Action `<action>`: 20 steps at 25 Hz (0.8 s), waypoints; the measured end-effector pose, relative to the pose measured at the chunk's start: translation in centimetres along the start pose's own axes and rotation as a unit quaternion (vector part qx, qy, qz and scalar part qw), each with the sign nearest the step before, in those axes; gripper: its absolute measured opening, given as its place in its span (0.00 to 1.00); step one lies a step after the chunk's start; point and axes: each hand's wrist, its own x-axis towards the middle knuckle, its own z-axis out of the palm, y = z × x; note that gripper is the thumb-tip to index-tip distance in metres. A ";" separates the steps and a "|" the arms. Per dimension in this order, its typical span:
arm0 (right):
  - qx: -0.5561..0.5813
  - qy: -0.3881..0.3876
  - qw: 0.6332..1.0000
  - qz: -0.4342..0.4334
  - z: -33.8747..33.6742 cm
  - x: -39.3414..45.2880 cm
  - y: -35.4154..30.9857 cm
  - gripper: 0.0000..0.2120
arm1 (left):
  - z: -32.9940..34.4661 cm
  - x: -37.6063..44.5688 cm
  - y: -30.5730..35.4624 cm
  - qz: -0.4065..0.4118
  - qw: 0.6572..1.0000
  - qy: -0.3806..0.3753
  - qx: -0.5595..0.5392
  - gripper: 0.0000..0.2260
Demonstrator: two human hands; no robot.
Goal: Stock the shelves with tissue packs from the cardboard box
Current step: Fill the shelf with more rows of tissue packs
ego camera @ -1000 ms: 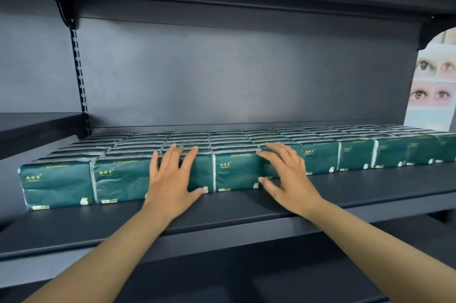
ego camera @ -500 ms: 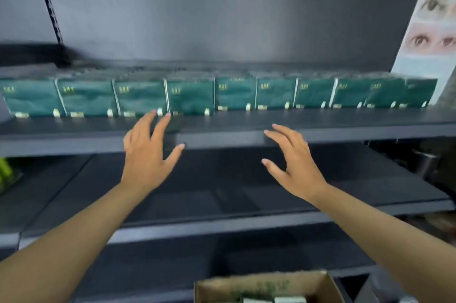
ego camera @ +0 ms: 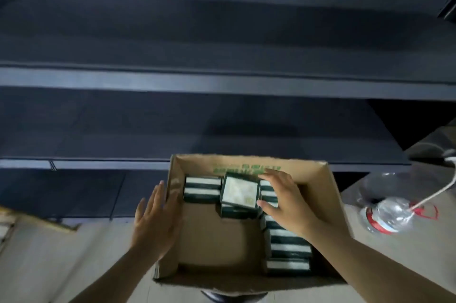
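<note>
Shop: dark retail shelving (ego camera: 222,85), stock carton (ego camera: 246,164)

Both forearms bare, no sleeves; hands (ego camera: 155,223) w/o gloves, rings.

The right hand (ego camera: 283,200) hides some tissue packs (ego camera: 288,248); box print (ego camera: 246,169) is blurred.
</note>
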 end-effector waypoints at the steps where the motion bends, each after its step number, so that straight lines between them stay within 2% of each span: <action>1: 0.006 -0.026 1.000 0.011 2.0 -0.3 1.0 0.27 | 1.7 -0.8 -0.1 -0.007 1.000 -0.017 0.004 0.29; 5: 0.009 -0.092 0.995 0.037 7.7 0.4 3.7 0.30 | 5.1 -1.6 -0.2 -0.032 0.999 0.002 -0.012 0.30; 10: -0.037 -0.127 0.989 0.073 10.2 4.0 5.3 0.39 | 5.7 -1.5 0.1 -0.030 0.999 0.026 0.006 0.29; 12: -0.053 -0.124 0.989 0.062 10.6 4.8 6.0 0.39 | 5.9 -1.6 0.2 -0.033 0.999 0.028 0.011 0.29; 16: 0.033 -0.120 0.991 0.044 9.9 5.0 6.6 0.34 | 6.0 -1.6 0.0 -0.026 0.999 0.033 0.015 0.29; 20: 0.185 -0.123 0.969 0.113 7.5 4.6 5.2 0.29 | 6.1 -1.5 -0.1 -0.022 0.998 0.046 0.026 0.29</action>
